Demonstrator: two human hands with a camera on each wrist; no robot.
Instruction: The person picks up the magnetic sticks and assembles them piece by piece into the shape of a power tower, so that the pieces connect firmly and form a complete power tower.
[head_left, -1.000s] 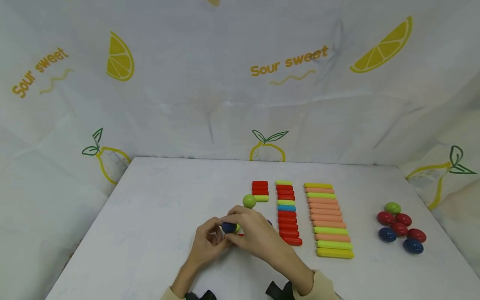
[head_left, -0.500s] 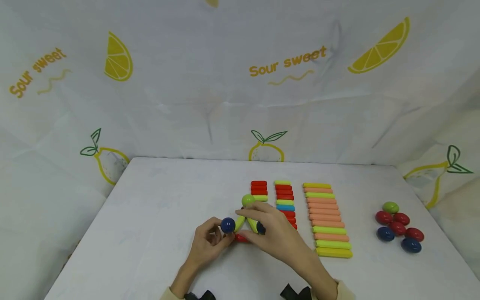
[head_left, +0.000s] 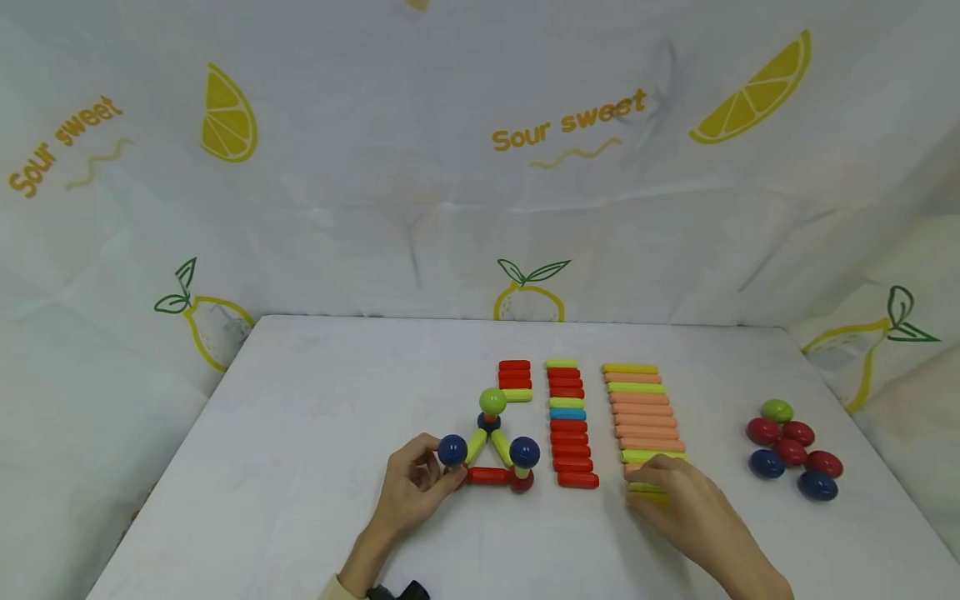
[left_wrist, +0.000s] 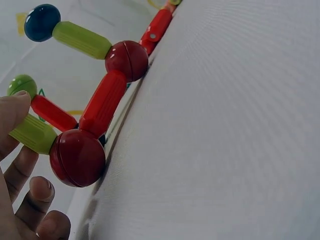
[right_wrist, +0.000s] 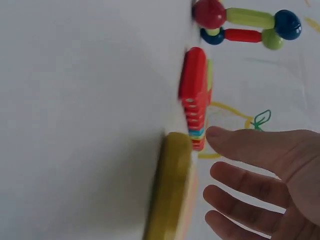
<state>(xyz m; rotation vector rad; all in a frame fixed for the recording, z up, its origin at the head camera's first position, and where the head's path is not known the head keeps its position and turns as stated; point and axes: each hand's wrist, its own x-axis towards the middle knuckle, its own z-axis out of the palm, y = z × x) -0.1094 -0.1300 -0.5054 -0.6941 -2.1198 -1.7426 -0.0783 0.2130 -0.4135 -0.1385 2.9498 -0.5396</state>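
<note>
A three-cornered frame of magnetic sticks and balls stands mid-table. Its front red stick [head_left: 487,476] joins two red balls, and yellow-green sticks [head_left: 501,447] run to a dark blue ball [head_left: 489,422] at the back. Uprights carry a green ball [head_left: 492,401] and two blue balls [head_left: 524,452]. My left hand [head_left: 412,483] pinches the left upright, a yellow-green stick [left_wrist: 32,134], below its blue ball [head_left: 452,451]. My right hand [head_left: 686,508] hovers over the near end of the long-stick column, fingers apart around a yellow stick [right_wrist: 170,185], holding nothing in the right wrist view.
Long sticks [head_left: 647,420], mostly peach, line up right of centre. A column of short sticks [head_left: 570,439], mostly red, lies beside them, with a smaller group [head_left: 515,375] behind the frame. Several loose balls [head_left: 790,452] sit at far right. A printed cloth [head_left: 375,208] hangs behind.
My right hand has let go of the frame's right side and moved right to the long sticks. The right upright with its blue ball now shows fully. My left hand stays at the left upright.
</note>
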